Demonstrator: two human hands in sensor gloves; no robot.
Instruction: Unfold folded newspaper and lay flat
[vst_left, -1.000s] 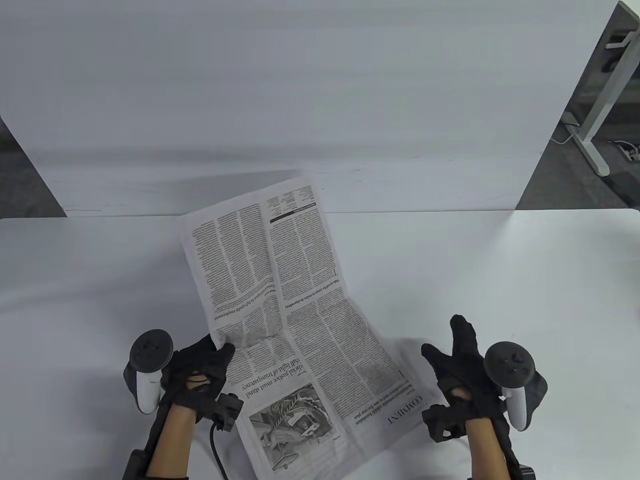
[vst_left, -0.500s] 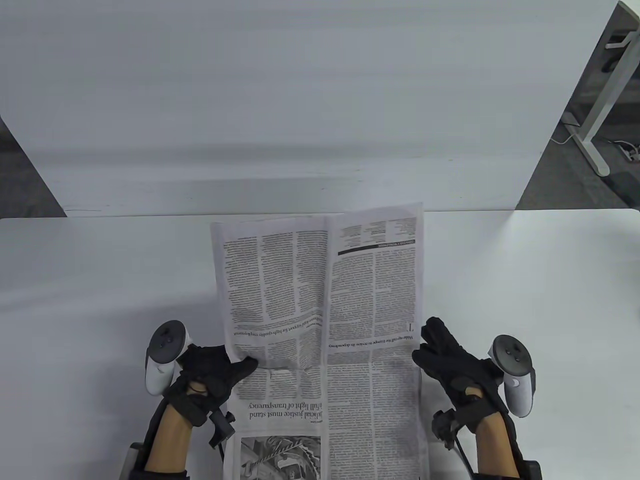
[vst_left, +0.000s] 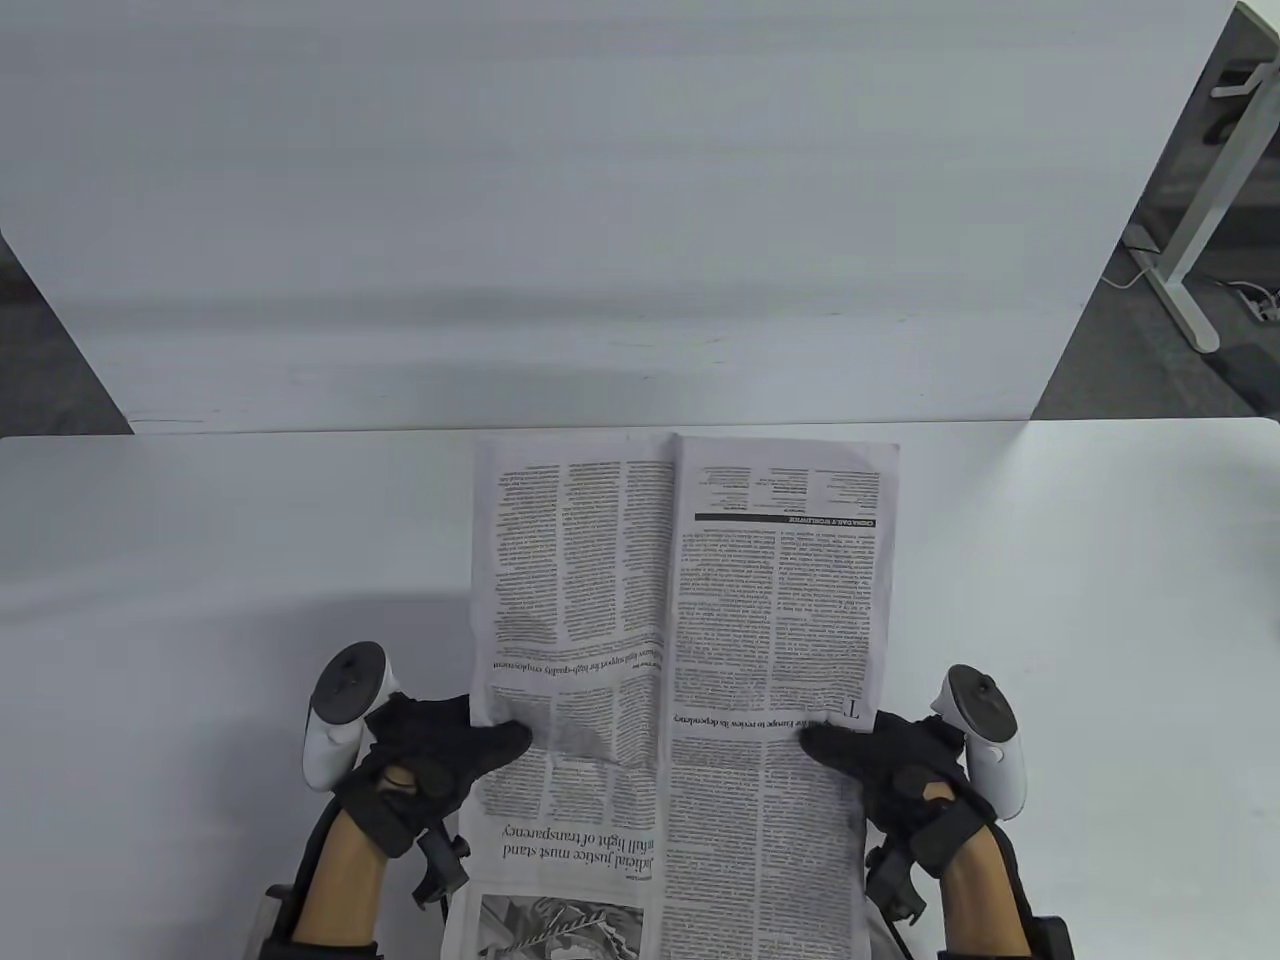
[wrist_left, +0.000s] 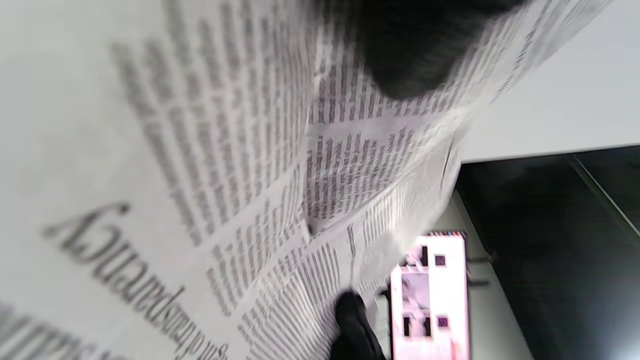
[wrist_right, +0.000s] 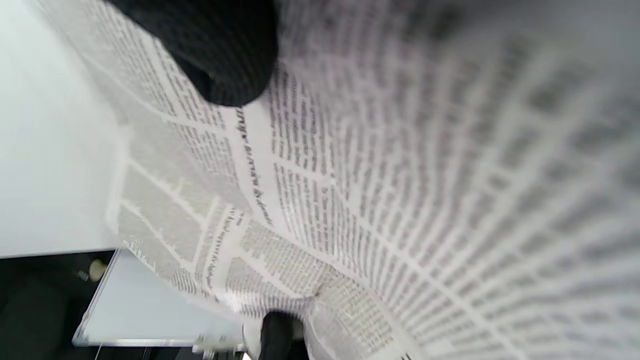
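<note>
Nearest the person, the left hand grips the newspaper's left edge with its thumb on top, and the right hand grips the right edge the same way, both closed on the paper. The newspaper hangs between them over the table, open along its centre crease, its far edge near the table's back. By the look of it the unfolding is nearly finished; next it wants lowering and smoothing flat.
</note>
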